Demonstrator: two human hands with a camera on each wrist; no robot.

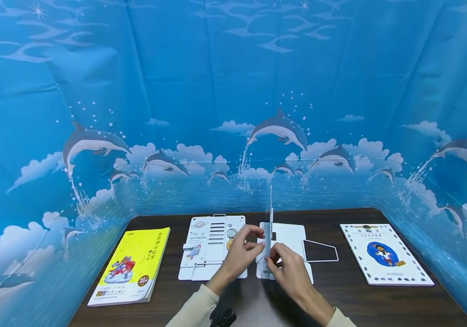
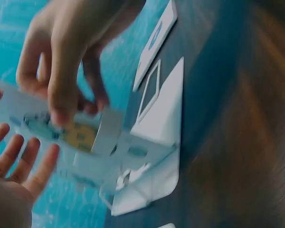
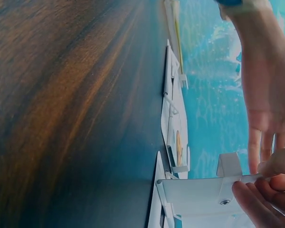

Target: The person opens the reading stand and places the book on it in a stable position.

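Head view shows a white folding stand with its raised panel [image 1: 268,231] standing nearly upright, edge-on, between the two hands, above a flat base plate [image 1: 292,234] on the dark tabletop [image 1: 339,290]. The right hand [image 1: 289,268] is on the panel's right side, the left hand [image 1: 241,250] on its left. From the right wrist, the right fingers pinch the panel's edge, thumb on one face and fingertips on the other, just beside a white tab [image 3: 229,166] that straddles that edge. The left fingers reach down past the far side of the panel, extended; the left wrist view shows them spread and straight, close to the printed face, though whether they touch it I cannot tell. A yellow print [image 2: 80,135] on that face lies next to the right fingertips.

A wire loop [image 1: 322,261] sticks out to the right of the base plate, well clear of the fingers. Left of the base plate lies a second stand [image 1: 204,245] lettered "Tiny universe", flat, partly behind the left hand. A yellow book [image 1: 133,265] lies at the far left, a white book [image 1: 386,254] at the far right.
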